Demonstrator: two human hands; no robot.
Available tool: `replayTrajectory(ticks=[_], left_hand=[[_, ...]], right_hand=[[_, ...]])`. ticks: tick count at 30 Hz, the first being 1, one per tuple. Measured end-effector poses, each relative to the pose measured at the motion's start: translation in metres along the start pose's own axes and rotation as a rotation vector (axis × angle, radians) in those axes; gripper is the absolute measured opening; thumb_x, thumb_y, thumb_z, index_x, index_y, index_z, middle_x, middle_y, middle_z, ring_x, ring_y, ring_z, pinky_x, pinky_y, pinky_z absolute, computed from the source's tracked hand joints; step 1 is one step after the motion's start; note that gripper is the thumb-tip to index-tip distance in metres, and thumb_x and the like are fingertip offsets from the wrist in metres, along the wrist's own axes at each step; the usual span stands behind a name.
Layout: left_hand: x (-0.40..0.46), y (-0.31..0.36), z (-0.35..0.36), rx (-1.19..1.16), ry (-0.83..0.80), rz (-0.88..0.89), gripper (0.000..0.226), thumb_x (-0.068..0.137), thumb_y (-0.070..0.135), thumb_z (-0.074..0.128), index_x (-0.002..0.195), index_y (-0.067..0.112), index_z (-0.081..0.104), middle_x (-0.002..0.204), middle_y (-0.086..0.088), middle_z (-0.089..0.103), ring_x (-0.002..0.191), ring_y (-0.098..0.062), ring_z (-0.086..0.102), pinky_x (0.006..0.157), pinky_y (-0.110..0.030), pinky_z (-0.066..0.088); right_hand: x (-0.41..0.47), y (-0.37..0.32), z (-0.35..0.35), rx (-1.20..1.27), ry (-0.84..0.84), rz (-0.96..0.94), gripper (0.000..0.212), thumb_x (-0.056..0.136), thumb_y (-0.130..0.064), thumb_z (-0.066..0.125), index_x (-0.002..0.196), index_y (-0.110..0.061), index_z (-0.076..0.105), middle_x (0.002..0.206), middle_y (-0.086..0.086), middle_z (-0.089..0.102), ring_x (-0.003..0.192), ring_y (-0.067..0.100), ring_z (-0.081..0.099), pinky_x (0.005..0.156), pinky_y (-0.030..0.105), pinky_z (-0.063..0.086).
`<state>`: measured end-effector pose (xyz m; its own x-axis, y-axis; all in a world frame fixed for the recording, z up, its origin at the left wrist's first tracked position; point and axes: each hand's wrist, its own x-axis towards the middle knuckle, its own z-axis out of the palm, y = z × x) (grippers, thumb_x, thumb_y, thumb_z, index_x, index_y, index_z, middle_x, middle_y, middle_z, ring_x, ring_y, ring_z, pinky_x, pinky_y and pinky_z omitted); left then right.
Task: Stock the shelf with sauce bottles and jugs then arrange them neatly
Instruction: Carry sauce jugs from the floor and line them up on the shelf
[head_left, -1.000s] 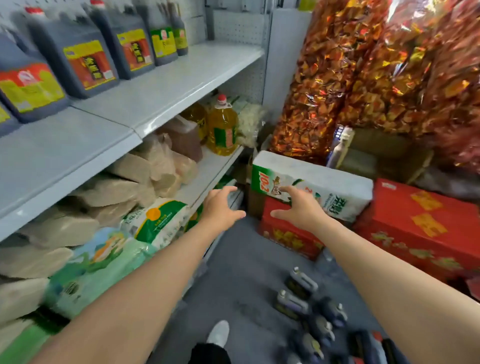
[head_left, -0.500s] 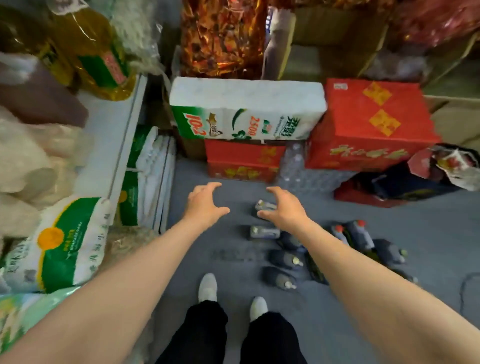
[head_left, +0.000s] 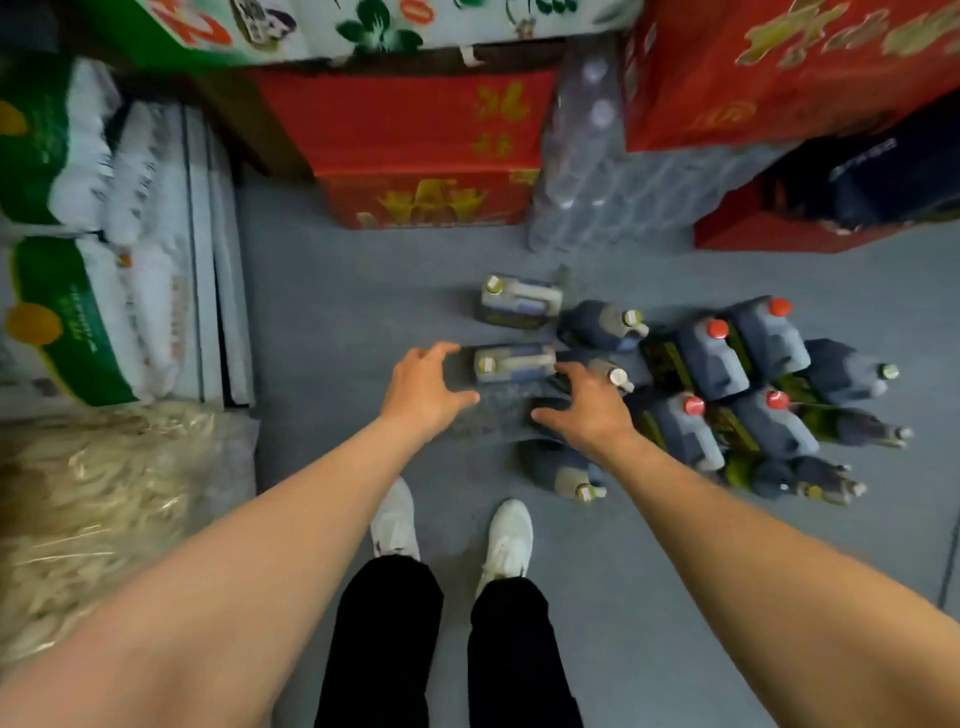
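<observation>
While both hands, left hand (head_left: 423, 387) and right hand (head_left: 587, 408), hang open and empty over the jugs (head_left: 711, 358) on the floor (head_left: 332, 291), a careless grab could knock neighbours over.

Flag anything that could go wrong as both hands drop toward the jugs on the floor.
The dark jugs stand packed together; pulling one out may topple its neighbours. The right hand hovers over several caps at once, so its grip may land badly. The white shoes stand close to a lying bottle, which could be kicked.
</observation>
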<state>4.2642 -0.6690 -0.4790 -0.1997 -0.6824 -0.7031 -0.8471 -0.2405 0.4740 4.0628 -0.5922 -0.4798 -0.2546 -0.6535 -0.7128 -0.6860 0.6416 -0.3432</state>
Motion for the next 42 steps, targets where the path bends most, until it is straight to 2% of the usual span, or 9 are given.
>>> replayTrajectory(ticks=[7,15,21,24,27,30,37,39,42], left_hand=[[0.091,-0.057,0.096,-0.067,-0.011,0.021,0.075,0.078,0.042,0.081,0.142,0.025,0.046,0.145,-0.009,0.049,0.133,-0.028,0.047,0.106,-0.033,0.038],[0.186,-0.094,0.173,-0.242,-0.023,0.128,0.107,0.067,0.033,0.091,0.153,0.016,0.029,0.153,-0.004,0.04,0.139,-0.02,0.04,0.112,-0.03,0.035],[0.227,-0.127,0.211,-0.314,-0.026,0.247,0.123,0.056,0.025,0.096,0.154,0.029,0.022,0.155,-0.001,0.036,0.14,-0.019,0.04,0.114,-0.043,0.038],[0.24,-0.136,0.215,-0.339,-0.023,0.285,0.124,0.057,0.019,0.096,0.154,0.035,0.021,0.148,0.002,0.046,0.133,-0.014,0.047,0.11,-0.035,0.042],[0.253,-0.135,0.204,-0.37,-0.014,0.302,0.108,0.058,0.016,0.095,0.146,0.034,0.035,0.132,0.007,0.056,0.122,-0.011,0.055,0.105,-0.03,0.046],[0.266,-0.134,0.179,-0.306,-0.033,0.326,0.091,0.056,0.015,0.096,0.132,0.031,0.047,0.112,0.016,0.06,0.104,-0.002,0.059,0.089,-0.014,0.049],[0.284,-0.151,0.139,-0.156,-0.22,0.402,0.089,0.054,0.013,0.096,0.128,0.03,0.049,0.117,0.015,0.061,0.1,0.011,0.059,0.082,-0.005,0.045],[0.288,-0.151,0.139,-0.193,-0.219,0.398,0.088,0.056,0.011,0.095,0.127,0.032,0.048,0.116,0.019,0.06,0.1,0.019,0.055,0.083,-0.005,0.045],[0.293,-0.152,0.141,-0.242,-0.226,0.388,0.09,0.057,0.01,0.095,0.13,0.033,0.047,0.12,0.021,0.058,0.109,0.013,0.055,0.092,-0.012,0.047]], right_hand=[[0.082,0.072,0.081,0.034,-0.035,0.057,0.079,0.083,-0.035,0.08,0.148,-0.014,0.041,0.144,0.015,0.053,0.131,0.035,0.05,0.105,0.043,0.042],[0.177,0.119,0.147,0.167,0.006,0.12,0.078,0.082,-0.031,0.082,0.144,-0.009,0.04,0.142,0.015,0.053,0.13,0.035,0.05,0.105,0.04,0.042],[0.22,0.14,0.182,0.415,0.068,0.14,0.095,0.079,-0.022,0.085,0.153,-0.013,0.026,0.146,0.01,0.051,0.134,0.032,0.049,0.11,0.041,0.042],[0.227,0.14,0.195,0.539,0.107,0.136,0.091,0.078,-0.021,0.086,0.149,-0.013,0.03,0.144,0.009,0.052,0.133,0.03,0.05,0.112,0.044,0.042],[0.23,0.143,0.208,0.582,0.194,0.077,0.102,0.065,-0.038,0.089,0.148,-0.018,0.031,0.144,0.007,0.046,0.133,0.026,0.048,0.111,0.048,0.044],[0.234,0.144,0.213,0.517,0.183,0.041,0.097,0.072,-0.029,0.09,0.149,-0.014,0.032,0.14,0.007,0.04,0.128,0.026,0.05,0.108,0.046,0.046],[0.265,0.139,0.228,0.596,0.092,-0.032,0.12,0.055,-0.028,0.093,0.153,-0.041,0.024,0.152,0.005,0.038,0.136,0.027,0.046,0.105,0.042,0.048],[0.272,0.144,0.237,0.557,0.135,-0.013,0.113,0.06,-0.026,0.095,0.153,-0.026,0.032,0.148,0.009,0.043,0.133,0.027,0.048,0.109,0.044,0.046],[0.279,0.147,0.24,0.5,0.144,0.035,0.089,0.068,-0.022,0.093,0.143,-0.009,0.046,0.139,0.013,0.054,0.127,0.031,0.053,0.107,0.038,0.045]])
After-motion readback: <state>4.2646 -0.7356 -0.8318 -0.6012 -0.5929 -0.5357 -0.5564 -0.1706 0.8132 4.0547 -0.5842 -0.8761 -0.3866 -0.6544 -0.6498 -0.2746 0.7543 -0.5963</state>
